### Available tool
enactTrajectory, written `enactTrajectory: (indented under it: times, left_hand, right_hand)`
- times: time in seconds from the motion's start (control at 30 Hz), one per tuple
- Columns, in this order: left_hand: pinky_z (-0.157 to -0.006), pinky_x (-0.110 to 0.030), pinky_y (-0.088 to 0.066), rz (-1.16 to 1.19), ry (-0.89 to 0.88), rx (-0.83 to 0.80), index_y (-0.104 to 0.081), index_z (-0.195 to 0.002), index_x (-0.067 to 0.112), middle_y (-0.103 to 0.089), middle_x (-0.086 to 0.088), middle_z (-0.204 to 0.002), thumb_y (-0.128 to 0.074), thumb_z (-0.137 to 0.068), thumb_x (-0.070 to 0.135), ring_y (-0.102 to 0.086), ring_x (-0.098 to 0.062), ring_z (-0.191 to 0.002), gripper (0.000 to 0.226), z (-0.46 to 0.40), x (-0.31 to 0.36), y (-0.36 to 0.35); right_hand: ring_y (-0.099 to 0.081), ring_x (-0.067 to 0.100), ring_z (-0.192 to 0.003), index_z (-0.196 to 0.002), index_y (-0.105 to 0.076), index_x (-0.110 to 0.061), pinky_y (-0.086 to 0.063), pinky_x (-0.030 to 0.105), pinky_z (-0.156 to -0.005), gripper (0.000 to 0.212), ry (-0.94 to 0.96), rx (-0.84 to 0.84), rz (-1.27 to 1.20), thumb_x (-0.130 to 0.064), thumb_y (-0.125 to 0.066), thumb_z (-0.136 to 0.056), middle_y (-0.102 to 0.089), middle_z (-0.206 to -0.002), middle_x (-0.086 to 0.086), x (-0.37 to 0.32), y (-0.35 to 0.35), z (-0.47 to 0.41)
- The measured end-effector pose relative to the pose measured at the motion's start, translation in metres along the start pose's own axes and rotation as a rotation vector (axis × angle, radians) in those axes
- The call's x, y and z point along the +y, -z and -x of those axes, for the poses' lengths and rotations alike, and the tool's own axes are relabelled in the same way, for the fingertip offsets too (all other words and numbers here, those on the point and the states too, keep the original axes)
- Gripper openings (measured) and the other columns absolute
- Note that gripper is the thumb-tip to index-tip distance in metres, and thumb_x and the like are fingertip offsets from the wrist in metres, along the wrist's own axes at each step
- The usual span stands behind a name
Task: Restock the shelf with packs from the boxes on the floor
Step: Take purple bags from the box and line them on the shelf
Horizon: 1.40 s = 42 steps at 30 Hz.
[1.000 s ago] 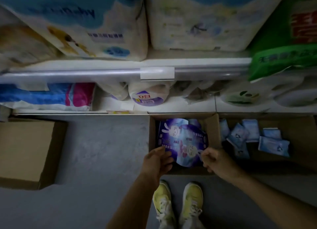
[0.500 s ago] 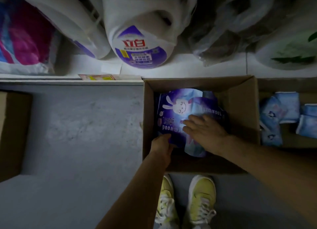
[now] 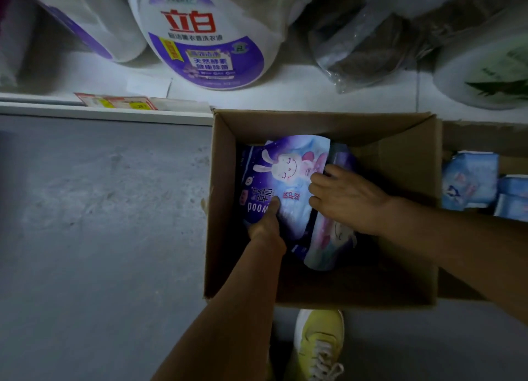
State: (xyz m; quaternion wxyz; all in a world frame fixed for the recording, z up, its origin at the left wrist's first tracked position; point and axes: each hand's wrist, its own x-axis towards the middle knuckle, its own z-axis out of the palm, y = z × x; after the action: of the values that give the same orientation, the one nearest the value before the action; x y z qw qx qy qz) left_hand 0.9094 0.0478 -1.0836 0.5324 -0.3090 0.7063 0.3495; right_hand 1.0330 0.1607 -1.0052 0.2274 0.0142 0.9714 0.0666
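From the head view, the likeliest slip is that the glossy purple soft plastic pack with a white rabbit print [image 3: 285, 186] bends and slides free as it comes up, since it looks floppy and is caught only at its edges; it could also drag the second rabbit-print pack [image 3: 328, 243] lying partly beneath it. The top pack lies inside the open brown cardboard box [image 3: 400, 140] on the grey floor [image 3: 100, 223], towards the box's left wall. The left hand [image 3: 265, 223] has its grip clamped on the pack's near-left edge, thumb pressing on top. The right hand [image 3: 345, 198] curls its fingers [image 3: 318, 180] over the pack's right edge.
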Motion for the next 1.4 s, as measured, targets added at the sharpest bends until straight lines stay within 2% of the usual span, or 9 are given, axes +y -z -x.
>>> enactTrajectory:
  times: [0.1,0.17,0.47,0.63,0.7,0.83,1.0,1.17,1.4]
  left_hand:
    - [-0.09,-0.057,-0.053,-0.001,-0.019,-0.062,-0.055,-0.131,0.026,-0.068,-0.004,-0.123,-0.093,-0.022,0.067,-0.068,-0.032,-0.105,0.123,-0.05,-0.025,0.003]
    - [-0.088,-0.056,-0.055,0.032,-0.024,-0.078,-0.062,-0.122,0.016,-0.072,-0.008,-0.112,-0.095,-0.016,0.059,-0.071,-0.033,-0.097,0.119,-0.043,-0.025,0.008]
    - [-0.082,-0.06,-0.056,0.072,-0.003,-0.185,-0.063,-0.12,0.007,-0.072,-0.016,-0.111,-0.096,-0.028,0.032,-0.071,-0.037,-0.094,0.101,0.052,-0.015,0.035]
    - [-0.091,-0.052,-0.054,-0.136,-0.21,-0.134,-0.067,-0.108,0.004,-0.072,-0.017,-0.104,-0.086,-0.066,0.003,-0.068,-0.035,-0.094,0.046,0.127,0.005,0.054]
    - [-0.094,-0.051,-0.052,-0.234,-0.291,-0.163,-0.066,-0.108,0.012,-0.071,-0.01,-0.105,-0.084,-0.069,0.004,-0.066,-0.031,-0.099,0.044,0.151,0.017,0.062]
    - [-0.095,-0.05,-0.053,-0.325,-0.417,-0.156,-0.064,-0.112,0.014,-0.07,-0.006,-0.11,-0.084,-0.071,0.007,-0.065,-0.029,-0.106,0.047,0.205,0.052,0.078]
    - [-0.083,-0.044,-0.056,-0.276,-0.564,-0.106,-0.066,-0.11,0.005,-0.071,-0.015,-0.107,-0.08,-0.074,-0.001,-0.068,-0.03,-0.093,0.039,0.279,0.096,0.117]
    - [-0.05,-0.025,-0.055,-0.232,-0.642,-0.141,-0.066,-0.098,0.003,-0.07,-0.017,-0.095,-0.077,-0.076,-0.006,-0.066,-0.021,-0.071,0.026,0.366,0.125,0.163]
    - [-0.062,-0.034,-0.06,-0.158,-0.719,-0.288,-0.069,-0.099,0.005,-0.077,-0.01,-0.083,-0.076,-0.079,0.005,-0.073,-0.026,-0.072,0.021,0.486,0.142,0.212]
  right_hand:
    - [-0.058,0.025,-0.091,-0.081,-0.073,-0.021,-0.04,0.036,-0.078,0.013,-0.026,-0.074,0.002,-0.023,-0.076,-0.068,-0.066,-0.083,0.002,0.001,0.0,0.006]
    - [-0.06,0.026,-0.076,-0.057,-0.071,-0.021,-0.033,0.035,-0.071,0.022,-0.035,-0.064,-0.055,-0.022,-0.087,-0.043,-0.064,-0.067,0.002,0.003,0.004,0.01]
    - [-0.053,0.024,-0.081,-0.048,-0.061,-0.021,-0.034,0.033,-0.064,0.016,0.028,0.15,-0.168,-0.01,-0.073,-0.046,-0.062,-0.065,0.002,0.023,0.03,0.056]
    - [-0.062,0.019,-0.056,-0.055,-0.063,-0.024,-0.041,0.024,-0.058,0.025,-0.074,0.078,-0.464,-0.013,-0.078,-0.039,-0.06,-0.06,-0.004,0.046,0.073,0.106]
    - [-0.061,0.015,-0.056,-0.056,-0.065,-0.024,-0.035,0.018,-0.056,0.033,-0.225,0.065,-0.601,-0.011,-0.087,-0.036,-0.06,-0.06,-0.007,0.058,0.103,0.122]
    - [-0.052,0.01,-0.08,-0.074,-0.061,-0.023,-0.035,0.017,-0.06,0.014,-0.564,-0.004,-0.906,-0.022,-0.071,-0.082,-0.051,-0.075,-0.012,0.079,0.156,0.15]
    - [-0.063,0.019,-0.066,-0.059,-0.061,-0.02,-0.045,0.035,-0.06,0.026,-0.823,0.109,-1.197,-0.015,-0.082,-0.074,-0.063,-0.063,-0.001,0.09,0.216,0.173]
    - [-0.067,0.013,-0.067,-0.066,-0.07,-0.022,-0.048,0.032,-0.063,0.02,-0.849,0.242,-1.387,-0.008,-0.083,-0.073,-0.072,-0.067,0.003,0.094,0.302,0.203]
    - [-0.064,0.003,-0.06,-0.076,-0.072,-0.012,-0.046,0.014,-0.053,0.014,-0.837,0.359,-1.614,0.001,-0.077,-0.076,-0.072,-0.067,-0.004,0.105,0.44,0.259]
